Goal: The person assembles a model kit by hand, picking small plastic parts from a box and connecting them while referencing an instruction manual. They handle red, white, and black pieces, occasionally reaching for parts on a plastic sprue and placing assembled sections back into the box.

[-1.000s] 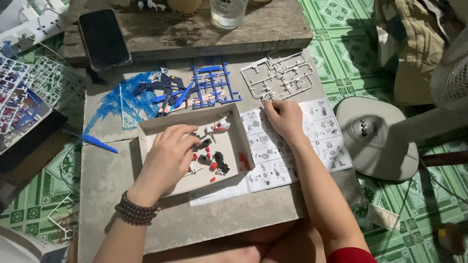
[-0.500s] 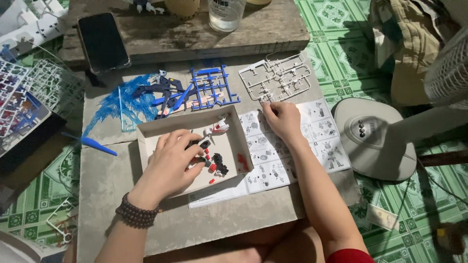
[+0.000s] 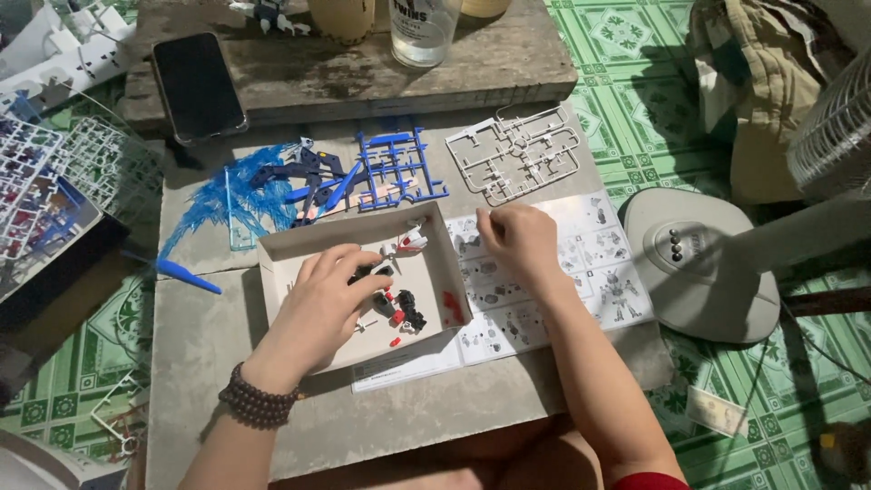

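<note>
My left hand (image 3: 319,307) reaches into a shallow cardboard tray (image 3: 278,257) and its fingertips rest on small black, red and white model parts (image 3: 399,307); whether it grips one I cannot tell. A bead bracelet circles that wrist. My right hand (image 3: 519,240) lies flat, fingers curled, on an open instruction sheet (image 3: 599,263) just right of the tray. A blue parts frame (image 3: 395,171) and a pale grey parts frame (image 3: 517,159) lie behind the tray on the stone slab (image 3: 204,336).
A dark phone (image 3: 197,86) and a glass bottle (image 3: 424,32) sit on a wooden board at the back. More parts frames fill a box (image 3: 36,195) at left. A blue stick (image 3: 189,275) lies left of the tray. A fan base (image 3: 699,263) stands at right.
My left hand has slid slightly right within the tray, fingertips now over the small parts. My right hand stays on the instruction sheet.
</note>
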